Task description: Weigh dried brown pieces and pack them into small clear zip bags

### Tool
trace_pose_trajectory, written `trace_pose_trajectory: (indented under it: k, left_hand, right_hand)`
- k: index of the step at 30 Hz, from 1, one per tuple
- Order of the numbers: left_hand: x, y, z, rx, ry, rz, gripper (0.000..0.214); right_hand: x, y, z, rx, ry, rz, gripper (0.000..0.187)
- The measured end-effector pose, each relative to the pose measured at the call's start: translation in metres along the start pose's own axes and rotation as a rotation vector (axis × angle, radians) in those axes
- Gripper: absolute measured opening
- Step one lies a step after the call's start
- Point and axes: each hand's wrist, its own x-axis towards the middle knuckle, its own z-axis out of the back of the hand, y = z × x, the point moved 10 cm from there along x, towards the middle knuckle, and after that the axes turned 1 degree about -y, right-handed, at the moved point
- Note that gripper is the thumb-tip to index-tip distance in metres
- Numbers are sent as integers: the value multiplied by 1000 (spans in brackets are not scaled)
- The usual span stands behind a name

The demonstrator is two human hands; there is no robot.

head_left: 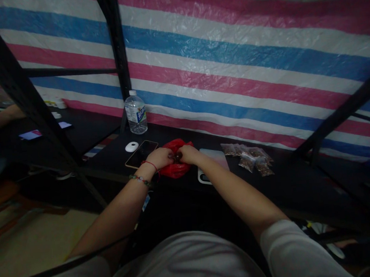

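A crumpled red plastic bag (175, 171) lies on the black table in front of me. My left hand (161, 158) is closed at its left side, and my right hand (189, 154) is closed at its right side. Their fingertips almost meet over the bag, both gripping it. Something small and dark shows between the fingertips, too blurred to name. Close to my right forearm is a flat white kitchen scale (217, 158), partly covered by the arm. Several small clear zip bags (253, 156) with brown bits inside lie further right.
Beside my left hand lies a phone (142, 154), with a white oval object (132, 147) behind it. A clear plastic bottle (136, 112) stands at the back. Black metal posts (118, 45) frame the table before a striped sheet (230, 62). Another person's arm (4, 118) is at far left.
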Motion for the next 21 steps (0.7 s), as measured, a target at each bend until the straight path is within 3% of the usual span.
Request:
trace_pose_trajectory:
  k: [7, 12, 17, 21]
  left_hand:
    - [4, 6, -3, -69, -40, -1, 27]
    - [-1, -1, 11, -298, -107, -52, 33]
    - [-8, 6, 34, -336, -214, 32, 37]
    - [-8, -5, 23, -198, -56, -24, 28]
  right_hand:
    - [-1, -6, -9, 169, 3, 20, 18]
    - [-1, -16, -12, 338, -39, -3, 28]
    - [-10, -36, 6, 590, -239, -75, 38]
    - [-17, -39, 10, 441, -194, -87, 36]
